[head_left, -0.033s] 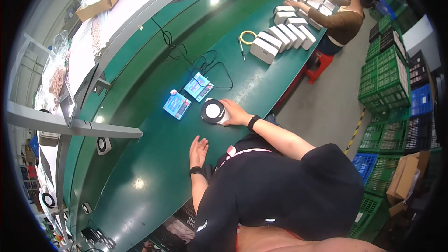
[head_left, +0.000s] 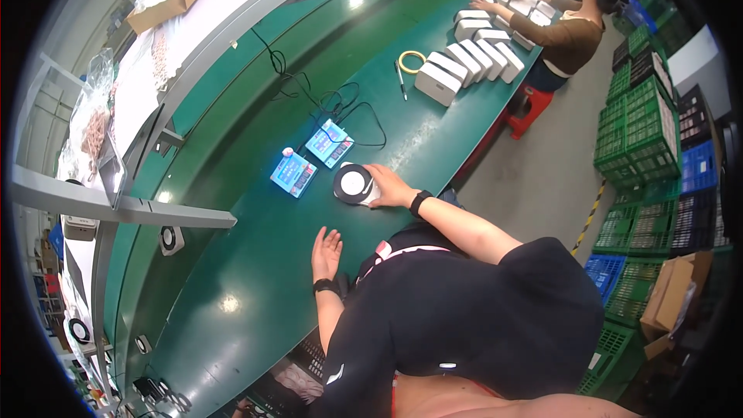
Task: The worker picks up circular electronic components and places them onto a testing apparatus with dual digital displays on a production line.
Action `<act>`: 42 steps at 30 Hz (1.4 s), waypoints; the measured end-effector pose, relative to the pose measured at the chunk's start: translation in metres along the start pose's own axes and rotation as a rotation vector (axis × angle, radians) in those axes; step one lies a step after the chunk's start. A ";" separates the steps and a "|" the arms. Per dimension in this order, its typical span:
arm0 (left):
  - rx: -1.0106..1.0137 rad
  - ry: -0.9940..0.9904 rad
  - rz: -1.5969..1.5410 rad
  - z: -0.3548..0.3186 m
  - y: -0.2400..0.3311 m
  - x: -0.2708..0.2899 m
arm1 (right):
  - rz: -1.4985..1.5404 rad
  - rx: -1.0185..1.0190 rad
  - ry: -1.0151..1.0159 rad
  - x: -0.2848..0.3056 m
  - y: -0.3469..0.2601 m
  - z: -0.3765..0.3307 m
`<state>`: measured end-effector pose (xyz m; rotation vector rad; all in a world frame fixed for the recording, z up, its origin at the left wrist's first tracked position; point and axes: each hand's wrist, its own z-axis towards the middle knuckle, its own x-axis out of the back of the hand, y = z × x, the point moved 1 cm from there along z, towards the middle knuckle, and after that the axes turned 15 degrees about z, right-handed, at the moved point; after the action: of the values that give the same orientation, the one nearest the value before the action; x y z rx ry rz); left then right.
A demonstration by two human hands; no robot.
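A white device with a black ring around a white disc [head_left: 354, 183] is on the green workbench, in front of me. My right hand [head_left: 389, 187] is wrapped around its right side, with the fingers at the far edge and the thumb at the near one. The device's underside is hidden. My left hand [head_left: 327, 251] is empty, its fingers apart, over the near part of the bench. Just beyond the device lie two small blue-screened meters [head_left: 293, 173] with black cables [head_left: 371, 120] behind them.
White boxy units [head_left: 438, 83] stand in rows farther right, near a yellow tape ring [head_left: 412, 62] and a pen [head_left: 401, 81]. A co-worker [head_left: 571, 35] sits beyond them on a red stool [head_left: 529, 111]. A grey metal post [head_left: 178, 213] rises at left. Green crates [head_left: 636, 128] are stacked on the right.
My left hand has shifted very slightly to the left. My right hand and the white device have not visibly moved.
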<state>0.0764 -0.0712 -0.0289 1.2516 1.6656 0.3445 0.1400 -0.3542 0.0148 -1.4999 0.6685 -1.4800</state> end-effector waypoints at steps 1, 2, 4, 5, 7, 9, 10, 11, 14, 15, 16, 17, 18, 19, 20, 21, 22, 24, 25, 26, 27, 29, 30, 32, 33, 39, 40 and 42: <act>-0.002 0.001 -0.006 -0.007 -0.002 0.008 | 0.020 -0.011 -0.008 0.001 -0.001 0.001; -0.028 0.033 -0.057 -0.013 -0.004 0.015 | 0.040 -0.023 -0.015 0.001 -0.001 0.001; -0.085 0.103 -0.161 -0.026 -0.007 0.024 | 0.059 -0.031 -0.031 0.001 -0.002 0.000; -0.087 0.106 -0.166 -0.030 -0.010 0.027 | 0.068 -0.028 -0.018 0.001 -0.003 0.000; -0.131 0.099 -0.215 -0.036 -0.015 0.032 | 0.085 -0.025 0.011 0.002 -0.003 -0.002; -0.156 0.097 -0.239 -0.039 -0.015 0.032 | 0.090 -0.032 0.005 0.003 -0.005 -0.002; -0.158 0.096 -0.237 -0.038 -0.014 0.032 | 0.095 -0.040 0.003 0.004 -0.006 -0.001; -0.159 0.094 -0.234 -0.037 -0.014 0.032 | 0.100 -0.048 0.002 0.004 -0.007 -0.001; -0.162 0.089 -0.229 -0.037 -0.014 0.032 | 0.101 -0.052 0.001 0.003 -0.008 -0.001; -0.163 0.085 -0.227 -0.037 -0.014 0.032 | 0.101 -0.054 0.002 0.003 -0.008 -0.002; -0.165 0.081 -0.224 -0.038 -0.014 0.032 | 0.102 -0.055 0.002 0.003 -0.008 -0.002; -0.164 0.082 -0.223 -0.037 -0.014 0.032 | 0.102 -0.050 0.004 0.004 -0.007 -0.002; -0.165 0.081 -0.225 -0.037 -0.014 0.031 | 0.102 -0.046 0.005 0.004 -0.008 -0.001; -0.166 0.080 -0.226 -0.037 -0.014 0.031 | 0.102 -0.042 0.007 0.004 -0.008 -0.002; -0.166 0.079 -0.228 -0.037 -0.014 0.031 | 0.104 -0.042 0.007 0.004 -0.008 -0.002; -0.166 0.080 -0.227 -0.038 -0.014 0.031 | 0.103 -0.048 0.005 0.004 -0.009 -0.002; -0.166 0.076 -0.229 -0.038 -0.014 0.031 | 0.103 -0.053 0.004 0.004 -0.009 -0.002; -0.166 0.066 -0.235 -0.038 -0.013 0.030 | 0.103 -0.059 0.002 0.005 -0.010 -0.002; -0.166 0.067 -0.234 -0.038 -0.013 0.030 | 0.106 -0.068 -0.001 0.005 -0.011 -0.002; -0.167 0.070 -0.235 -0.038 -0.014 0.030 | 0.109 -0.076 -0.004 0.005 -0.011 -0.002; -0.168 0.073 -0.236 -0.038 -0.014 0.030 | 0.113 -0.085 -0.007 0.006 -0.012 -0.002; -0.168 0.075 -0.235 -0.038 -0.013 0.029 | 0.113 -0.083 -0.003 0.005 -0.009 -0.002; -0.168 0.074 -0.234 -0.038 -0.013 0.029 | 0.112 -0.081 0.000 0.004 -0.007 -0.002; -0.169 0.073 -0.233 -0.038 -0.012 0.029 | 0.111 -0.078 0.004 0.003 -0.005 -0.002; -0.169 0.073 -0.233 -0.038 -0.013 0.029 | 0.108 -0.073 0.007 0.003 -0.005 -0.003; -0.160 0.079 -0.230 -0.038 -0.012 0.029 | 0.102 -0.081 0.005 0.004 -0.005 -0.003; -0.159 0.077 -0.229 -0.038 -0.012 0.029 | 0.102 -0.080 0.005 0.004 -0.005 -0.003; -0.157 0.081 -0.228 -0.038 -0.013 0.029 | 0.097 -0.066 0.014 0.003 -0.006 -0.003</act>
<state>0.0382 -0.0400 -0.0350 0.9317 1.7932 0.3820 0.1363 -0.3549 0.0209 -1.4865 0.7946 -1.4081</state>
